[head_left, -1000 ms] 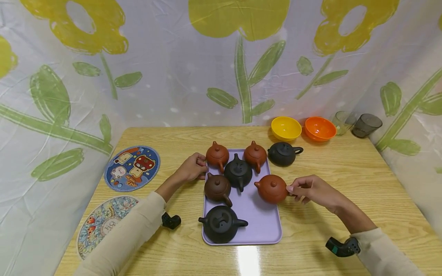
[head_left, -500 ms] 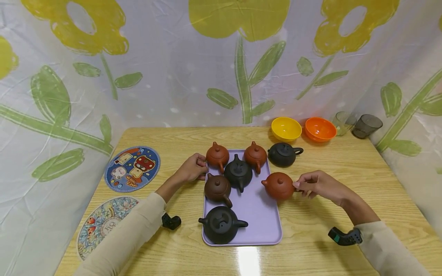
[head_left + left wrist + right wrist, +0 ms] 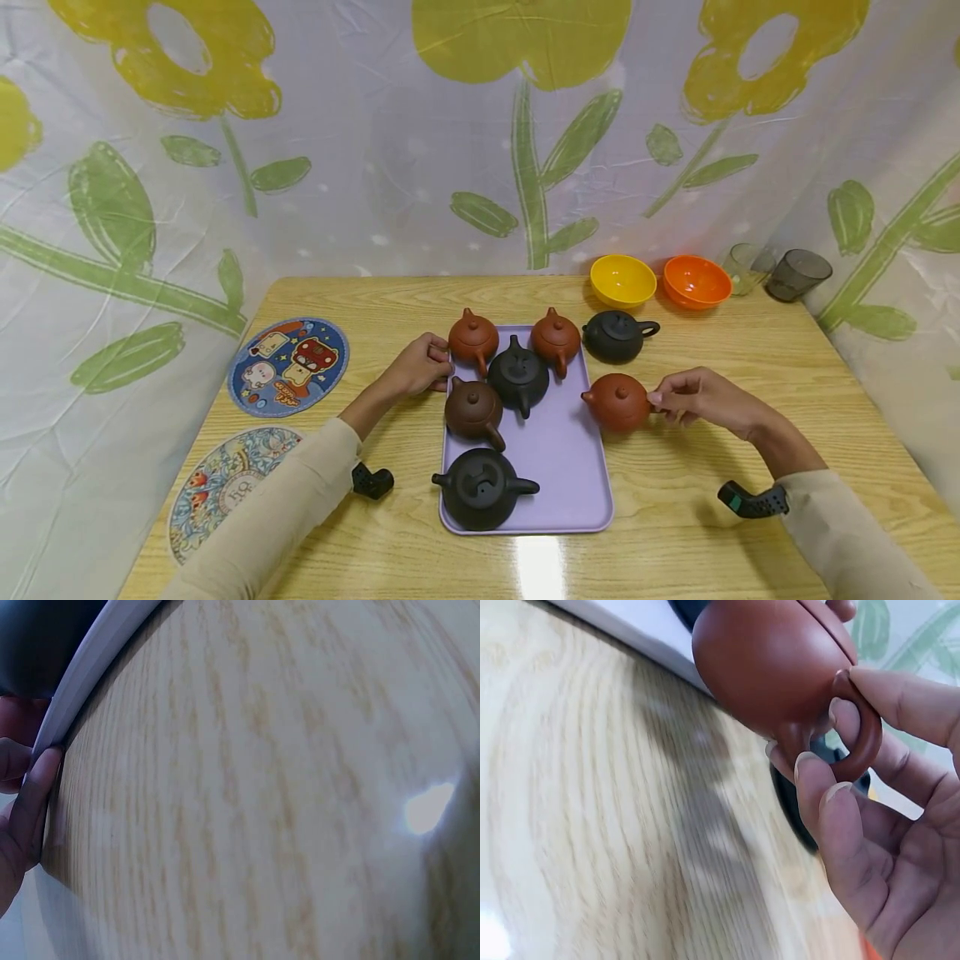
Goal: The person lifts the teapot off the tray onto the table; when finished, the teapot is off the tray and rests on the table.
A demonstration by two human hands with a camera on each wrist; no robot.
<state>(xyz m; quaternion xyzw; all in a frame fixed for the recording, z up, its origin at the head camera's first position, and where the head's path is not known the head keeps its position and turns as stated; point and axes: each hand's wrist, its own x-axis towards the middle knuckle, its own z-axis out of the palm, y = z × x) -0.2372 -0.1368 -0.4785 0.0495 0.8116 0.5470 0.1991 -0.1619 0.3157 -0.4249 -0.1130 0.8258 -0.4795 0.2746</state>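
Observation:
My right hand (image 3: pixel 702 398) grips the loop handle of a reddish-brown clay teapot (image 3: pixel 619 403), its spout toward the left. The right wrist view shows thumb and fingers around that handle, and the teapot (image 3: pixel 769 660) raised, its shadow on the tabletop. In the head view it overlaps the right edge of a lilac tray (image 3: pixel 564 500). My left hand (image 3: pixel 417 365) pinches the tray's left rim (image 3: pixel 82 664) near the far corner. On the tray stand two more reddish teapots (image 3: pixel 473 340) (image 3: pixel 556 340), a dark brown teapot (image 3: pixel 472 408) and two black teapots (image 3: pixel 518 375) (image 3: pixel 480 490).
Beyond the tray's right edge stands another black teapot (image 3: pixel 613 336). Behind it are a yellow bowl (image 3: pixel 622 282), an orange bowl (image 3: pixel 697 282), a clear glass (image 3: pixel 747 268) and a smoky glass (image 3: pixel 798 275). Two round patterned mats (image 3: pixel 288 367) (image 3: pixel 217 475) lie at left.
My right hand has carried the reddish teapot to the right, from over the tray toward the tabletop beyond its right edge. The left hand has stayed at the tray's rim.

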